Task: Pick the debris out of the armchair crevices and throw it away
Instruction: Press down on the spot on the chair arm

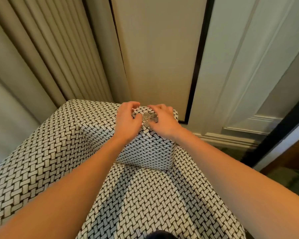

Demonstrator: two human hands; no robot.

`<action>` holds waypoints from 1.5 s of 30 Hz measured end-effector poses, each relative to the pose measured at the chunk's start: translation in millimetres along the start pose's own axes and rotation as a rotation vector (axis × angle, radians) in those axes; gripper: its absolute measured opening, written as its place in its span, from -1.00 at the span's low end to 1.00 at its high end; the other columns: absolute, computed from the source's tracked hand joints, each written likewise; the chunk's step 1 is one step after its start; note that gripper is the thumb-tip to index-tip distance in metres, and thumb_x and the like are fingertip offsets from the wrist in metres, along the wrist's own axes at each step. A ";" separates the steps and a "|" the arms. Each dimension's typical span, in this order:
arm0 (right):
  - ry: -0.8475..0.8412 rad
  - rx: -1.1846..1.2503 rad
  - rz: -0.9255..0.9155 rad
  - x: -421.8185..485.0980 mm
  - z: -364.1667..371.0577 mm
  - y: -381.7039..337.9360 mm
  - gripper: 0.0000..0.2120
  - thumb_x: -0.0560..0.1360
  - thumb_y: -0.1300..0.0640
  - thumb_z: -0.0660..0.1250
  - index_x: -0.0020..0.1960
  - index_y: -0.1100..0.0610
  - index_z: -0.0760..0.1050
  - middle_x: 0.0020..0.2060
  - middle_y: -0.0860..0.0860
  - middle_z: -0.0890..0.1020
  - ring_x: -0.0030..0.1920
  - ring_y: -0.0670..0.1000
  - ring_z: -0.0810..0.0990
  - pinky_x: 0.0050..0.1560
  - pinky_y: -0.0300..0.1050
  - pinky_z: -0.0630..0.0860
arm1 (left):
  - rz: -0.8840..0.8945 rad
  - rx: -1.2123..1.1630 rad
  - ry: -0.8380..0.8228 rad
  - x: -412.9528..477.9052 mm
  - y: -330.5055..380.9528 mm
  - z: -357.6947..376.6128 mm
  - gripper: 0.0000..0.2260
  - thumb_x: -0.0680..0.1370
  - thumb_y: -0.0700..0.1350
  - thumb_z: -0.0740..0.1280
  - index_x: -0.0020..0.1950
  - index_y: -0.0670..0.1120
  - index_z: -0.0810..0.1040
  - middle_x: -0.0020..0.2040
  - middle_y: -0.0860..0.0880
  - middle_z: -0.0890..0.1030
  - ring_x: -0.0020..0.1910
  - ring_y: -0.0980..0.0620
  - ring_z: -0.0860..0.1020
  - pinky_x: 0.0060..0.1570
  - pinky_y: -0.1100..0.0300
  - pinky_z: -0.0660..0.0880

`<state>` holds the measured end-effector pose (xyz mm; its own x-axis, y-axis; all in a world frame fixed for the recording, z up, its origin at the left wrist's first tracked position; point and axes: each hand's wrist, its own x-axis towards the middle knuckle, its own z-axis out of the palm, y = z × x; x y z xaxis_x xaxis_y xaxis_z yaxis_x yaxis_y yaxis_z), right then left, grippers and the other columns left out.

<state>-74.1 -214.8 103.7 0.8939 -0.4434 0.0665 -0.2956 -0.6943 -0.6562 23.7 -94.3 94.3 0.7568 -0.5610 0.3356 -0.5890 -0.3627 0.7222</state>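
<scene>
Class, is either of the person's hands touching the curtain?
No, the left hand and right hand both rest on the patterned armchair, beside shiny debris, away from the curtain.

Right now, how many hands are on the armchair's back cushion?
2. The left hand grips the top of the cushion, left of the silvery debris. The right hand, just right of it, appears to pinch that debris. Neither is hidden.

Hands: 2, left hand (126,119) and right hand (162,119)
Armchair (41,161): 1
Cushion (145,152): 1, under both hands
Debris (149,118): 1 cluster between the hands; piece count unresolved
Curtain (41,49): 1, beyond the left hand
</scene>
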 end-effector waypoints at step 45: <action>0.055 -0.341 0.037 14.4 1.9 -7.9 -0.85 0.55 0.19 0.32 -0.13 0.23 0.61 -0.15 0.13 0.59 -0.15 0.14 0.56 -0.12 -0.02 0.54 | 0.164 0.031 -0.052 3.6 -32.2 11.8 -0.93 0.56 -0.20 0.40 -0.09 -0.07 0.55 -0.13 0.06 0.56 -0.06 0.03 0.50 -0.04 0.16 0.51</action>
<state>-58.3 -214.6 108.4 0.8637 -0.4952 0.0939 -0.4313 -0.8225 -0.3707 42.0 -93.4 65.1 0.6348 -0.6518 0.4149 -0.7122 -0.2855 0.6413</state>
